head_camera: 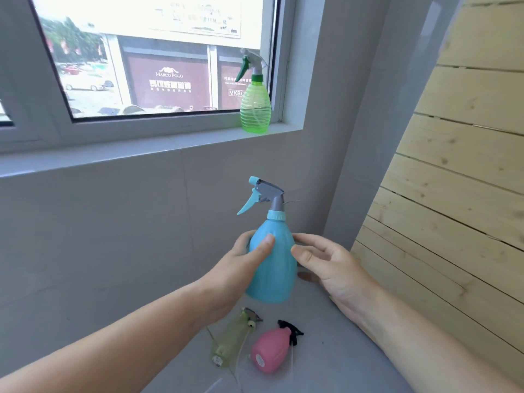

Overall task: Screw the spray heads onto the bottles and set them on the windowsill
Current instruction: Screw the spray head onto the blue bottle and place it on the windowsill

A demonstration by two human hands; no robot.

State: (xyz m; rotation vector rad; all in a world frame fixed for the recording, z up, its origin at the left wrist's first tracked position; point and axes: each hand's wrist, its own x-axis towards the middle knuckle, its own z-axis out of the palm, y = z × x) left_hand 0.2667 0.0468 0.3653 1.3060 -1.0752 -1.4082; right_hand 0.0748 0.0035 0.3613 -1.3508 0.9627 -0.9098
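Observation:
I hold a blue spray bottle (274, 265) upright in the air, its grey and blue spray head (265, 194) sitting on its neck. My left hand (243, 262) grips the bottle's left side, thumb across the front. My right hand (329, 265) sits at its right side with fingers apart, fingertips touching or nearly touching it. A green spray bottle (255, 109) with its head on stands at the right end of the windowsill (141, 143). Below on the floor lie a pale yellow-green bottle (232, 338) and a pink bottle (270, 353), each with a spray head beside its neck.
A wooden slatted panel (453, 180) leans along the right. The tiled wall (113, 222) rises below the sill, and a wall corner (354, 137) juts out right of the window. A small brown object (307, 277) lies on the floor behind the blue bottle.

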